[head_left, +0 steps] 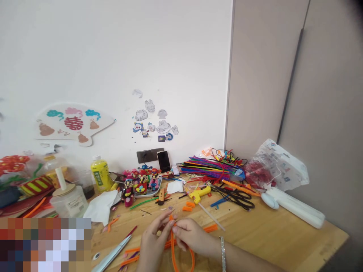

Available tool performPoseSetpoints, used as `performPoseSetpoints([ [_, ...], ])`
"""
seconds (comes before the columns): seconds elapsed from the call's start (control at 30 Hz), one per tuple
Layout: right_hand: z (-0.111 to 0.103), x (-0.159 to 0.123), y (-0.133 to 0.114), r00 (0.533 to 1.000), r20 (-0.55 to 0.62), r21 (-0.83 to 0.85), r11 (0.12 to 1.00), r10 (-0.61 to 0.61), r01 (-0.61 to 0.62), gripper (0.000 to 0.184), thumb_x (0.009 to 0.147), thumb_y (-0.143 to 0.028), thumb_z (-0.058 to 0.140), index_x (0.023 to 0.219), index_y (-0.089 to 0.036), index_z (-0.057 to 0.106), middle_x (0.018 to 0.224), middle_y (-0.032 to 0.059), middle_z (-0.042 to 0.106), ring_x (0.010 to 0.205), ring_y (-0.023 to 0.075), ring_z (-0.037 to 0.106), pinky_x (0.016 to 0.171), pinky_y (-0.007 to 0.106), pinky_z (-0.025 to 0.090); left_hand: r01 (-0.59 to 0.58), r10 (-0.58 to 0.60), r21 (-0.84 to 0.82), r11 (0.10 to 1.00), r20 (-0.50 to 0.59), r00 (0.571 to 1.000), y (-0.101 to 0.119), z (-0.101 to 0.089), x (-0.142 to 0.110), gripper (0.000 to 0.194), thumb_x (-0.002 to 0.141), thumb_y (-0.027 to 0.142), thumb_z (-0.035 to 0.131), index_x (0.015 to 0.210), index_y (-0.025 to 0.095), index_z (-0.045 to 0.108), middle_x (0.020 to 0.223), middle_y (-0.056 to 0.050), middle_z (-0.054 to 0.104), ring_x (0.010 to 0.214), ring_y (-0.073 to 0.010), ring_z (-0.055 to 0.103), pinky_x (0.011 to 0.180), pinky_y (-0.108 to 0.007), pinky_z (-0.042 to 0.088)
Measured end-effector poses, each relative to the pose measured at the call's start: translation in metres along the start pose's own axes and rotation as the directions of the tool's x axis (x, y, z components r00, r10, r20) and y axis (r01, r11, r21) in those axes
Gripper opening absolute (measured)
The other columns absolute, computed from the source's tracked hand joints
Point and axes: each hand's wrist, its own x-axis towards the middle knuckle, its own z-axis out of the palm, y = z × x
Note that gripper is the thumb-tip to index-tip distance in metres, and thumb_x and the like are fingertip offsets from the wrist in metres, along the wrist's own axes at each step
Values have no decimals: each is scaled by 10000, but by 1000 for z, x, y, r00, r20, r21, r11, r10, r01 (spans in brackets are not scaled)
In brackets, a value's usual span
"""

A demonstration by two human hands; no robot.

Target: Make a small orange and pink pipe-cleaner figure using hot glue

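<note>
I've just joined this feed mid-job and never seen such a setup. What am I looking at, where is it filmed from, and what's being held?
There is no machine here, just a person's bare left hand and right hand. The single picture comes from a camera worn on their head, looking forward and down. Both hands pinch an orange fuzzy strip, which loops down below the fingers. On the wooden table, beyond the hands, lie a yellow glue gun, a bundle of coloured sticks and a group of small figurines. A pixelated patch hides the lower-left corner.
</note>
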Motion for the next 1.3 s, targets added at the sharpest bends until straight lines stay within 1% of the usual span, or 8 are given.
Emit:
performPoseSetpoints([
  [0.27, 1, 2, 9, 1000, 16, 26, 999, 19, -19, 507, 751, -646, 372, 584, -169, 411, 435, -69, 380, 395, 50, 320, 405, 181, 233, 8, -8, 2, 1000, -18, 1000, 1, 0, 0, 347, 641, 401, 625, 919, 194, 644, 837, -49, 734, 699, -205, 662, 661, -311, 536],
  [0.5, 1, 2, 13, 1000, 5, -6, 1000, 16, -16, 484, 788, -596, 368, 572, -165, 409, 451, -63, 394, 411, 50, 337, 420, 177, 255, -2, 2, -38, 999, -6, 1000, -2, 1, 2, 256, 652, 359, 619, 844, 193, 652, 845, -60, 731, 778, -223, 663, 690, -317, 533],
  [0.73, 1, 3, 17, 1000, 8, 18, 1000, -2, 2, 466, 799, -575, 366, 581, -165, 409, 447, -65, 390, 402, 48, 333, 415, 176, 252, 9, -9, -20, 1000, 5, 1000, -3, 1, 1, 266, 651, 359, 619, 856, 193, 650, 840, -57, 731, 760, -224, 658, 682, -323, 529],
  [0.97, 2, 2, 13, 999, 36, 57, 998, 25, -27, 449, 763, -599, 403, 643, -167, 423, 471, -67, 374, 421, 57, 330, 415, 182, 249, 38, -37, -24, 999, 41, 999, -4, 1, 0, 266, 671, 387, 605, 846, 189, 636, 876, -65, 717, 786, -221, 645, 711, -321, 511],
  [1.07, 4, 2, 13, 999, 28, 75, 997, 35, -37, 414, 768, -564, 428, 651, -167, 425, 510, -66, 354, 452, 58, 316, 435, 185, 262, 45, -44, -20, 999, 43, 998, -3, 2, 0, 266, 668, 398, 609, 832, 190, 638, 868, -61, 716, 793, -220, 641, 717, -314, 504],
  [1.13, 4, 2, 13, 1000, 18, 48, 999, 6, -7, 382, 797, -513, 413, 646, -163, 431, 542, -57, 360, 482, 62, 320, 460, 188, 279, 57, -55, -47, 997, 42, 998, -2, 2, -1, 271, 652, 398, 626, 820, 186, 639, 846, -58, 719, 774, -218, 643, 702, -305, 505],
  [1.2, 3, 1, 12, 1000, 8, -21, 999, -28, 29, 349, 824, -454, 390, 637, -163, 428, 558, -48, 371, 507, 70, 338, 480, 191, 293, 82, -78, -93, 992, 40, 996, 0, 3, 0, 307, 635, 404, 643, 844, 179, 635, 814, -56, 723, 744, -214, 647, 676, -295, 509],
  [1.3, 1, 0, 9, 997, -2, -143, 987, -73, 72, 307, 849, -374, 359, 630, -166, 417, 567, -43, 385, 530, 79, 364, 500, 195, 304, 148, -133, -199, 969, 85, 987, 3, 5, 2, 449, 597, 440, 665, 947, 163, 617, 790, -60, 727, 763, -226, 650, 667, -301, 515],
])
